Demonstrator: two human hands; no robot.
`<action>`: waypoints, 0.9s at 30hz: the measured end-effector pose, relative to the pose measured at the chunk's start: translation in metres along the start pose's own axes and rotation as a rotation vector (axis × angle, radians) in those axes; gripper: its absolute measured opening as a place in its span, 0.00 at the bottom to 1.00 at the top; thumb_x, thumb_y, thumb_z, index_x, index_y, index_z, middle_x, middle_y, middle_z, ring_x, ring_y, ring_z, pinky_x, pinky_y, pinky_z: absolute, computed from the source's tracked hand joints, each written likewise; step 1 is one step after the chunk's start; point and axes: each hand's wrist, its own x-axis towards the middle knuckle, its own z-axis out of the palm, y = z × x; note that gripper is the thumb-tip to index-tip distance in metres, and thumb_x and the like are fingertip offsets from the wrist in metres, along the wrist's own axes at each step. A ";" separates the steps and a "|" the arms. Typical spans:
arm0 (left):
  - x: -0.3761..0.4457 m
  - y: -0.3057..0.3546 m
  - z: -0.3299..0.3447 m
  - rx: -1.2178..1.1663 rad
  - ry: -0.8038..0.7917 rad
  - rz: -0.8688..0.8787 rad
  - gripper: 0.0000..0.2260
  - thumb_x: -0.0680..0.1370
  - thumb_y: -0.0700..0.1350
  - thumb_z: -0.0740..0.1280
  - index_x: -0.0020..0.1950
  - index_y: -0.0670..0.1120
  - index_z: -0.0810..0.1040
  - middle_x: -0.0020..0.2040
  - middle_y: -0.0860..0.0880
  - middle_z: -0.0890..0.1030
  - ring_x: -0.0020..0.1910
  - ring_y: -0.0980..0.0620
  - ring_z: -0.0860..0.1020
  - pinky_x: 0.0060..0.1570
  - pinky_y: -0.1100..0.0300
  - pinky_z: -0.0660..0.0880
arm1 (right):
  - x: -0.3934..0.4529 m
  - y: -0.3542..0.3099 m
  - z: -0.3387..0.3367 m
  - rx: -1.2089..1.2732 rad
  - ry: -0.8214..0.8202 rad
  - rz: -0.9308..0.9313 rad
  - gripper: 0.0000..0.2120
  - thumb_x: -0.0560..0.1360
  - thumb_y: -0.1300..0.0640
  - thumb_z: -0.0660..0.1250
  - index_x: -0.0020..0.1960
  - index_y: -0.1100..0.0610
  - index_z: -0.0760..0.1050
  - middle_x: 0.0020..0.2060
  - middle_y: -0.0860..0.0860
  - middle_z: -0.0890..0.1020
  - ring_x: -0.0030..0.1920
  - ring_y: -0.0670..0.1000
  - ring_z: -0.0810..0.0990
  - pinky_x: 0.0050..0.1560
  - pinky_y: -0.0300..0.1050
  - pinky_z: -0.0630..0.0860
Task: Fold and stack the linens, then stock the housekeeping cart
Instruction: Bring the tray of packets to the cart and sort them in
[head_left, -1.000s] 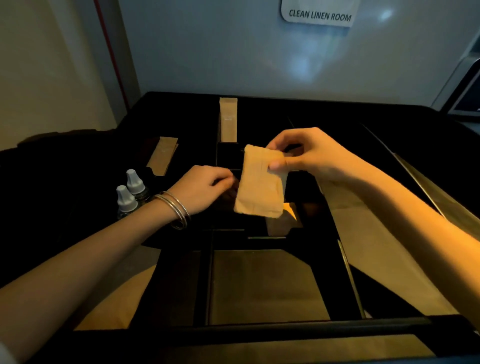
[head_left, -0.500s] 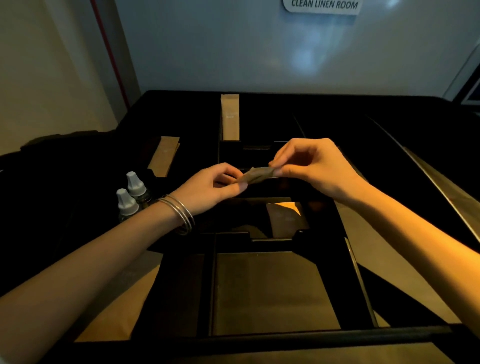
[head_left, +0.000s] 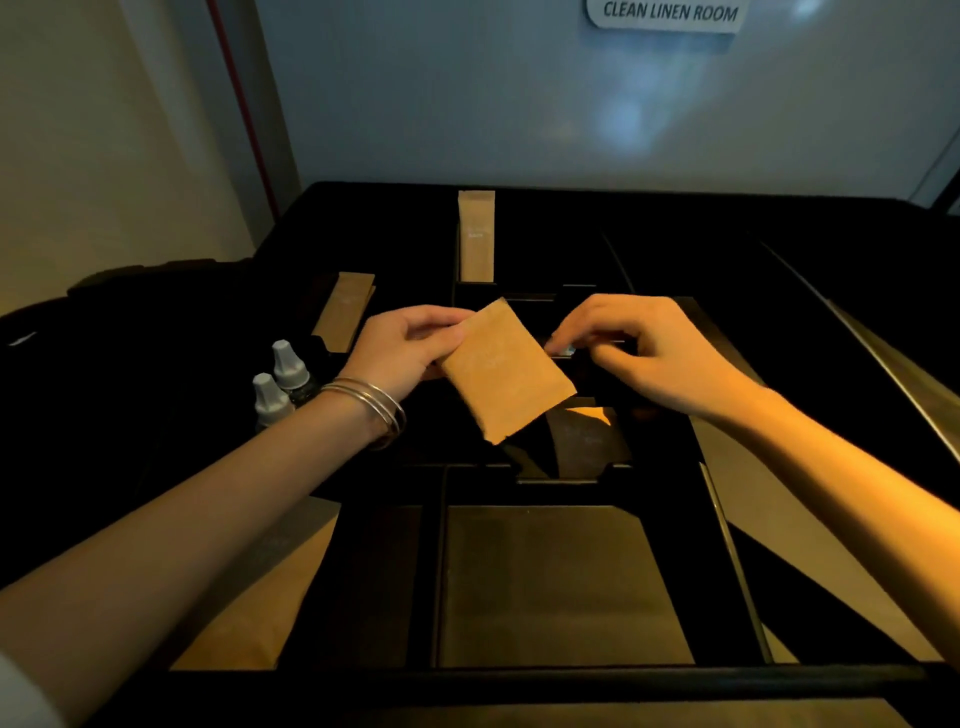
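My left hand (head_left: 402, 353), with bangles on its wrist, pinches a flat brown paper packet (head_left: 506, 371) by its upper left edge. The packet hangs tilted over the middle compartments of the black cart tray (head_left: 519, 680). My right hand (head_left: 644, 353) is just right of the packet and does not touch it. Its fingers are loosely curled, with the tips at a divider rim, and nothing is plainly held in them. Under the packet, another brown packet (head_left: 589, 441) lies in a small compartment.
Two small white-capped bottles (head_left: 280, 374) stand at the tray's left. One brown packet (head_left: 476, 236) stands upright at the back, another (head_left: 343, 312) leans at the left. A large shallow compartment (head_left: 550, 587) lies near me. The wall carries a "CLEAN LINEN ROOM" sign (head_left: 670, 13).
The packet passed from my right hand to my left. It was edge-on between both hands half a second ago and now faces up in the left hand, with the right hand off it.
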 end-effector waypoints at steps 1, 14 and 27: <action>-0.001 0.000 0.000 0.043 -0.004 0.047 0.09 0.77 0.36 0.66 0.48 0.49 0.80 0.43 0.53 0.80 0.43 0.59 0.79 0.40 0.69 0.78 | 0.001 -0.003 0.005 0.022 0.058 0.044 0.10 0.77 0.55 0.58 0.52 0.45 0.75 0.48 0.35 0.76 0.53 0.35 0.76 0.56 0.29 0.71; -0.005 -0.008 0.015 0.323 -0.104 0.288 0.12 0.72 0.36 0.71 0.51 0.48 0.73 0.48 0.54 0.78 0.38 0.62 0.80 0.42 0.67 0.79 | 0.012 0.000 -0.003 0.103 0.045 0.372 0.06 0.70 0.59 0.74 0.44 0.52 0.78 0.34 0.44 0.79 0.36 0.42 0.78 0.34 0.31 0.74; -0.002 -0.016 0.041 0.835 -0.698 0.044 0.13 0.77 0.40 0.66 0.61 0.47 0.78 0.59 0.49 0.79 0.59 0.54 0.76 0.60 0.64 0.71 | 0.005 0.009 -0.003 -0.828 -0.271 0.148 0.12 0.77 0.58 0.63 0.59 0.50 0.77 0.57 0.47 0.77 0.60 0.51 0.75 0.54 0.47 0.75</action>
